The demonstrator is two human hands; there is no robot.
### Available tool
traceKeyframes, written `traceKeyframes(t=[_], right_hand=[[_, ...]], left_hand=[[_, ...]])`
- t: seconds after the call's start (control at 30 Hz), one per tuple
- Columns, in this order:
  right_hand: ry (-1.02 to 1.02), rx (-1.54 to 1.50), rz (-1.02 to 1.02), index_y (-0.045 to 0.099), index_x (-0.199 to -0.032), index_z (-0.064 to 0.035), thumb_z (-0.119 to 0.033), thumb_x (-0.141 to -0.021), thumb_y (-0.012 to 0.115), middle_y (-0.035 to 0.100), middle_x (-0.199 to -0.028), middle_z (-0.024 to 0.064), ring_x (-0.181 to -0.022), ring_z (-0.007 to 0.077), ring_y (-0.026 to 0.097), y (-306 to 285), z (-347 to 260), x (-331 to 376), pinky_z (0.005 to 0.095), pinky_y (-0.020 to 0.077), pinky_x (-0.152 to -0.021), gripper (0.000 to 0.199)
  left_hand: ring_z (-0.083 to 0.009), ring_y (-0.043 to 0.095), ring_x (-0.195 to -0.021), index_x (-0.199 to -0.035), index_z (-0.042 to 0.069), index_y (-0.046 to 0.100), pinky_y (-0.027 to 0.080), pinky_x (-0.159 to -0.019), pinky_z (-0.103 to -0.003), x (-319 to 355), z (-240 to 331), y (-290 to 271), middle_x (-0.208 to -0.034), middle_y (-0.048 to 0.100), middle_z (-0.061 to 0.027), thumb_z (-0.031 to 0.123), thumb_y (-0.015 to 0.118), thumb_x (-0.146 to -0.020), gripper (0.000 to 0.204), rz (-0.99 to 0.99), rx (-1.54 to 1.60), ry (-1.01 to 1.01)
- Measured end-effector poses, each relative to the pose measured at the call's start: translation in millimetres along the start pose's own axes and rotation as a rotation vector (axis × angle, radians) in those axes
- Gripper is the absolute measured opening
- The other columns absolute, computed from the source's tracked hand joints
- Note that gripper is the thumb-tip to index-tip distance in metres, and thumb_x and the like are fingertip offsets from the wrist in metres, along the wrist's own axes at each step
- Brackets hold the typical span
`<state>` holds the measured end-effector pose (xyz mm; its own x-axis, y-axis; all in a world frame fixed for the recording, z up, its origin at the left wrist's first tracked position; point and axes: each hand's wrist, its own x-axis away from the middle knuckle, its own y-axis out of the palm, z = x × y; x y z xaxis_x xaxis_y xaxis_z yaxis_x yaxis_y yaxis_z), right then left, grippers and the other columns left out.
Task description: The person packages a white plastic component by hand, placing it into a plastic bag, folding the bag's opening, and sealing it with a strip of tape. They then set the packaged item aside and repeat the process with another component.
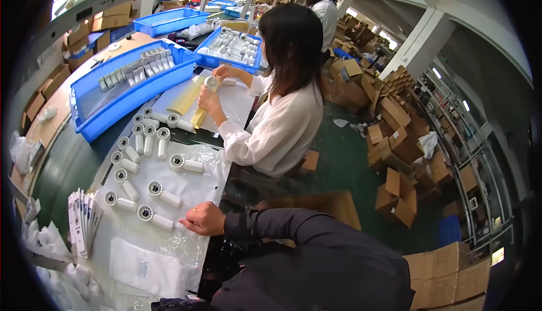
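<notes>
My right hand (204, 219), a ring on one finger, is closed at the right edge of the table. Whatever it may hold is hidden. Just left of its fingers lies a white device (155, 217) with a round, dark-centred head and a short cylindrical handle. Several more such devices (164, 193) lie spread over clear plastic film (186, 243) on the table. Below my hand is a flat white bag (144, 266) with blue print. At the bottom edge a dark sleeve (172, 304) shows, but my left hand does not.
A co-worker (282, 119) sits farther along the table, holding a similar device over yellow sheets (186, 97). Blue trays (84, 127) of white pieces stand beyond. White printed leaflets (82, 220) stand at left. Cardboard boxes (398, 198) crowd the floor at right.
</notes>
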<state>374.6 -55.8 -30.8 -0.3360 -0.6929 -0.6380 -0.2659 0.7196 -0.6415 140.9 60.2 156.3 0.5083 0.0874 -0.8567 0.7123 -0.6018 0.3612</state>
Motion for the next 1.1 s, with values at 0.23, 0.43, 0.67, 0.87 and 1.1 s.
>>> traceKeyframes(t=[0.23, 0.43, 0.67, 0.87, 1.1], right_hand=[[-0.05, 0.018, -0.052, 0.053, -0.067, -0.008, -0.015, -0.094, 0.078, 0.051, -0.057, 0.0105, -0.052, 0.0338, 0.056, 1, -5, -16, 0.047, 0.0437, -0.05, 0.038], [0.002, 0.053, -0.109, 0.053, -0.067, -0.0077, -0.018, -0.095, 0.075, 0.054, -0.06, 0.0123, -0.056, 0.0364, 0.06, 0, -2, -7, 0.0485, 0.0469, -0.054, 0.037], [-0.025, 0.044, -0.072, 0.051, -0.066, -0.0076, -0.011, -0.093, 0.076, 0.05, -0.059, 0.0112, -0.053, 0.0346, 0.055, 4, -11, -13, 0.0474, 0.0447, -0.052, 0.037], [-0.016, 0.05, -0.112, 0.052, -0.067, -0.0075, -0.013, -0.094, 0.076, 0.05, -0.059, 0.0112, -0.053, 0.0345, 0.056, -2, -5, -10, 0.0471, 0.0445, -0.052, 0.037], [-0.028, 0.031, -0.083, 0.053, -0.067, -0.0074, -0.013, -0.094, 0.076, 0.051, -0.059, 0.0103, -0.054, 0.0336, 0.056, 0, -5, -9, 0.0467, 0.0445, -0.052, 0.035]], left_hand=[[-0.0284, 0.073, -0.103, -0.134, 0.008, 0.071, 0.06, -0.092, -0.049, 37, 27, -28, -0.129, 0.072, -0.0122, 0.04, 0.059, -0.112, 0.04, 0.095, -0.05, -0.141], [-0.0283, 0.073, -0.103, -0.134, 0.008, 0.071, 0.06, -0.092, -0.049, 53, 38, -57, -0.129, 0.072, -0.0122, 0.04, 0.059, -0.112, 0.04, 0.125, -0.032, -0.2], [-0.0282, 0.073, -0.103, -0.135, 0.008, 0.07, 0.06, -0.092, -0.049, 68, 53, -71, -0.129, 0.072, -0.0121, 0.039, 0.059, -0.112, 0.04, 0.171, -0.053, -0.199], [-0.0282, 0.073, -0.103, -0.135, 0.008, 0.07, 0.06, -0.092, -0.049, 77, 60, -89, -0.129, 0.072, -0.0121, 0.039, 0.059, -0.112, 0.04, 0.154, -0.09, -0.175], [-0.0281, 0.073, -0.103, -0.135, 0.008, 0.07, 0.059, -0.092, -0.048, 87, 60, -104, -0.129, 0.071, -0.012, 0.038, 0.059, -0.112, 0.04, 0.125, -0.081, -0.169]])
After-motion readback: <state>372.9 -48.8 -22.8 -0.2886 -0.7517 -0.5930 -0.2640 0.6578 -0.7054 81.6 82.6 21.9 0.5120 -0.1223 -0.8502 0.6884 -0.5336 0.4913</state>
